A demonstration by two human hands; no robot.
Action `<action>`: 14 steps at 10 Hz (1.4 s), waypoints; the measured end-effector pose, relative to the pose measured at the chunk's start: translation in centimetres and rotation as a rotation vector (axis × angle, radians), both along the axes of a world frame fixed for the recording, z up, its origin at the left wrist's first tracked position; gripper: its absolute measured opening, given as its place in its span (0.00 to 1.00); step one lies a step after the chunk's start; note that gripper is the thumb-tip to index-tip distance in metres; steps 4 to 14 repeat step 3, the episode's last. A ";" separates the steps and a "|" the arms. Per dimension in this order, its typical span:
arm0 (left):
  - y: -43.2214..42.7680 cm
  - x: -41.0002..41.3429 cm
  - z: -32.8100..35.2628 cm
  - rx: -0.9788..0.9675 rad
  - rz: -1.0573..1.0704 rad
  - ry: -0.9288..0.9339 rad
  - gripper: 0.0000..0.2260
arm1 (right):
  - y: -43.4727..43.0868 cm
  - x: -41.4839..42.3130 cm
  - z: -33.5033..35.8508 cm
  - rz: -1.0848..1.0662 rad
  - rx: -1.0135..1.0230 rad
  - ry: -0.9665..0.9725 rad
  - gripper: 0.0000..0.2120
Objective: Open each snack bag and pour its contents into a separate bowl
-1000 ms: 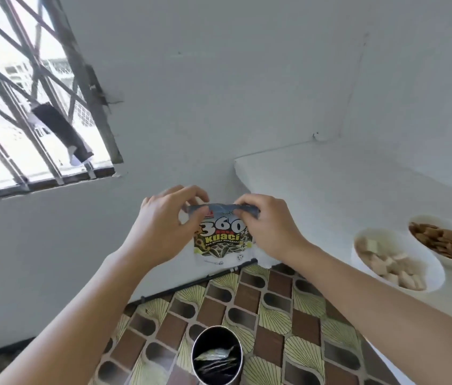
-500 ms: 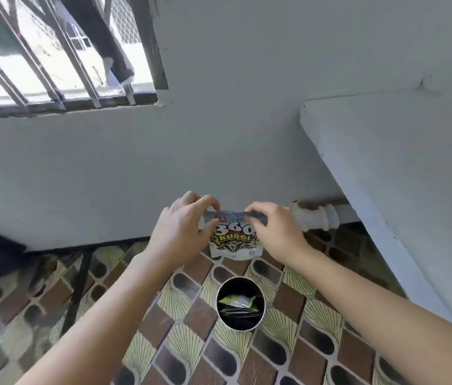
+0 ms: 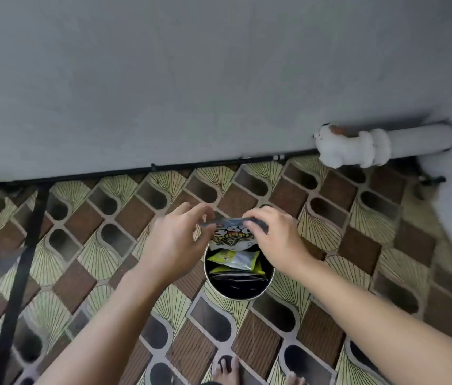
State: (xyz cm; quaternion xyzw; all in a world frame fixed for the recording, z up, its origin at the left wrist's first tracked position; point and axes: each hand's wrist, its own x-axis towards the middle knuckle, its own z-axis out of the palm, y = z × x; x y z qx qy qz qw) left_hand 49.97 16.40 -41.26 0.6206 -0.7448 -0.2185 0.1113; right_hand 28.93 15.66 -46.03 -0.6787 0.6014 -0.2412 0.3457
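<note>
Left hand (image 3: 175,243) pinches the top-left edge of the small white printed foil snack bag (image 3: 231,238), held over the far rim of a round black bin (image 3: 236,298). Right hand (image 3: 277,240) pinches the top-right edge. Brown-and-green patterned floor tiles (image 3: 86,245) surround the bin.

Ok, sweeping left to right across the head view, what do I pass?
black band on the floor → left hand → snack bag, pinched at its top edge by both hands → right hand → white pipe at the wall's foot. The round bin under the bag overlaps them, so it is left out.
</note>
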 end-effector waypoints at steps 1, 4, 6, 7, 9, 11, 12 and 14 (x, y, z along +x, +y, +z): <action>0.7 -0.5 -6.3 0.040 0.009 -0.005 0.07 | 0.7 -0.4 -7.1 -0.014 0.054 -0.011 0.06; 2.0 -2.3 -11.6 0.086 -0.057 -0.034 0.06 | 2.1 -2.1 -12.9 -0.010 0.190 0.078 0.13; 2.0 -2.3 -11.6 0.086 -0.057 -0.034 0.06 | 2.1 -2.1 -12.9 -0.010 0.190 0.078 0.13; 2.0 -2.3 -11.6 0.086 -0.057 -0.034 0.06 | 2.1 -2.1 -12.9 -0.010 0.190 0.078 0.13; 2.0 -2.3 -11.6 0.086 -0.057 -0.034 0.06 | 2.1 -2.1 -12.9 -0.010 0.190 0.078 0.13; 2.0 -2.3 -11.6 0.086 -0.057 -0.034 0.06 | 2.1 -2.1 -12.9 -0.010 0.190 0.078 0.13; 2.0 -2.3 -11.6 0.086 -0.057 -0.034 0.06 | 2.1 -2.1 -12.9 -0.010 0.190 0.078 0.13; 2.0 -2.3 -11.6 0.086 -0.057 -0.034 0.06 | 2.1 -2.1 -12.9 -0.010 0.190 0.078 0.13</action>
